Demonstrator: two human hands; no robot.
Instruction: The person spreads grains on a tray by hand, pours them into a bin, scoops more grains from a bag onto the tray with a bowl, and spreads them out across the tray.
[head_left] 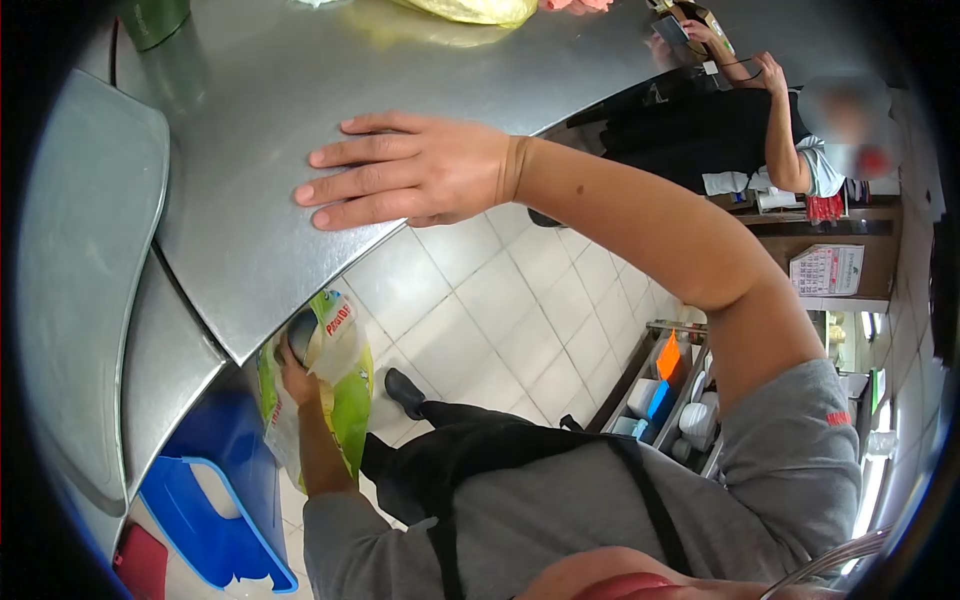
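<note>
Observed at 11 o'clock: right hand (420,170), laid palm down on the steel bench (250,240), with fingers pointing to 10 o'clock and slightly spread. Grip noted as wide and flat, in contact with the metal near the bench edge.

Observed at 8 o'clock, below the bench edge: left hand (295,378) at the green bag (350,400), with fingers curled round a dark item (300,337). Grip noted as closed on that item; cannot tell how much of the bag is also held. Red lettering recorded on the bag.

Found just beside the bag, toward 7 to 8 o'clock: blue bin (215,515), with a red object (142,562) farther out at 8 o'clock. Located at 9 o'clock: grey panel (85,270), with rounded corners. Located on the bench: green container (155,22) at 10 o'clock and yellow bag (470,8) at 12 o'clock.

Seen at 2 o'clock, well apart: another person (785,150), with both hands raised at a dark device (670,30). Seen at 4 o'clock: rack (655,385) of white containers (697,418).
</note>
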